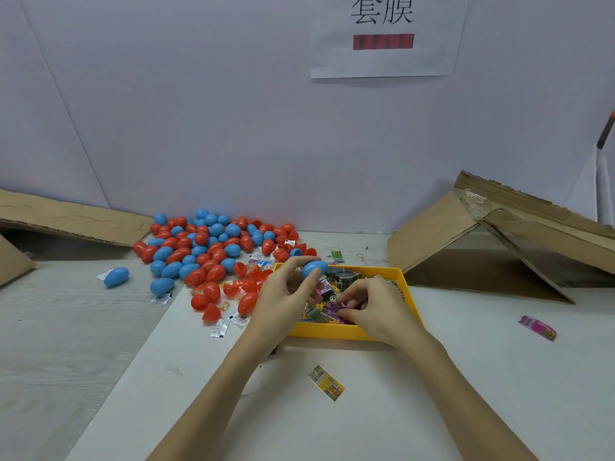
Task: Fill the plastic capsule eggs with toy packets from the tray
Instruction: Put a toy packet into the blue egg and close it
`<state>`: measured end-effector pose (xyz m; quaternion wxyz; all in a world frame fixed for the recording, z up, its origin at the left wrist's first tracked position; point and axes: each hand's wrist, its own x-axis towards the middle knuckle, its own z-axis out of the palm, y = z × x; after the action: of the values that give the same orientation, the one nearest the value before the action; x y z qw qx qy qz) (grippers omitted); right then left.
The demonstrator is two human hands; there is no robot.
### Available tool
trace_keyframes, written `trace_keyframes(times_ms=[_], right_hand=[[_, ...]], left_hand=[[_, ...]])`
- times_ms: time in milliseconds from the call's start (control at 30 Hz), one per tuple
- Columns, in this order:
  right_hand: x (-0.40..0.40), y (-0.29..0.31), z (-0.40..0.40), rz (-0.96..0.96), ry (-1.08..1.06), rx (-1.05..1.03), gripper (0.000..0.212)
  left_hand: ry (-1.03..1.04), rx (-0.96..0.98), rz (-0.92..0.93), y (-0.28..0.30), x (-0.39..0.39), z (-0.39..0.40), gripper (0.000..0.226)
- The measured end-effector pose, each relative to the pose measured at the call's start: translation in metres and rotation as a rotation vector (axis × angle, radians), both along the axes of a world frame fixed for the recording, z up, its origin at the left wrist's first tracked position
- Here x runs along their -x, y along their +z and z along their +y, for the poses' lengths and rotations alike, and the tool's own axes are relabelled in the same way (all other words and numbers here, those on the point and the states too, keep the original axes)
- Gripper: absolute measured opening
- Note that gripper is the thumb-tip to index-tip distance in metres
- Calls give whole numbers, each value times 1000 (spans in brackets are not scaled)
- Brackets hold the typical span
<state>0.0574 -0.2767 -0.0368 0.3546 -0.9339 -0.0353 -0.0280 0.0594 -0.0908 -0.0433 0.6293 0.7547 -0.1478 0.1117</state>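
Capsule eggs (213, 247), red and blue, heaped against the back wall, just left of the yellow tray (332, 331). Several red halves lie open at the heap's near edge, beside the tray's left rim. One closed blue egg (313, 268) held above the tray's far-left corner, pinched in the fingertips of the left hand (283, 299). Right hand (369, 307) down inside the tray, fingers curled into the toy packets (327, 312); whether it actually grips one, cannot tell. Lone blue egg (115, 277) well left of the tray. One yellow packet (326, 382) on the table in front of the tray; a pink packet (537, 327) well to its right. Folded cardboard (492, 241) behind the tray's right side. Paper sign (382, 34) on the wall above.
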Motion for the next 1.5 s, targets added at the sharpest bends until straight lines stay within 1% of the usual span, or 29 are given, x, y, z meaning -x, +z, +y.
trace_keyframes(times_ms=[200,400,567,733,800,900,967,1033,1100,1200,1300,1400,1467,1500], right_hand=[[4,-1,2,-109,-28,-51,16],[6,2,-1,-202,1,-156,9],[9,4,-2,-232,5,-205,6],[9,6,-1,-250,2,-269,4],[9,7,-1,-260,-3,-289,2],[9,8,-1,-238,15,-320,8],[9,8,0,-211,37,-345,14],[9,8,0,-201,57,-361,19],[10,9,1,-199,74,-385,22],[11,9,2,-173,124,-445,35],[12,10,4,-169,164,-422,39],[13,11,4,-181,165,-440,32],[12,12,4,-206,125,-473,23],[11,12,3,-217,103,-489,21]], left_hand=[[-27,-19,34,1,1,0,22],[-44,-4,87,3,1,0,22],[-50,25,123,4,2,-1,24],[51,-8,81,3,1,-1,24],[38,-10,60,4,2,0,22],[-29,-37,-2,8,5,1,22],[-22,-81,-37,8,7,0,20],[-23,-83,-31,8,8,-1,15],[-42,-62,-18,8,8,-2,17],[-38,-74,-26,7,7,-1,18],[-13,-86,-20,5,4,0,10],[9,-61,14,6,4,1,6],[17,-40,30,8,4,2,5],[22,-34,32,8,5,2,5]])
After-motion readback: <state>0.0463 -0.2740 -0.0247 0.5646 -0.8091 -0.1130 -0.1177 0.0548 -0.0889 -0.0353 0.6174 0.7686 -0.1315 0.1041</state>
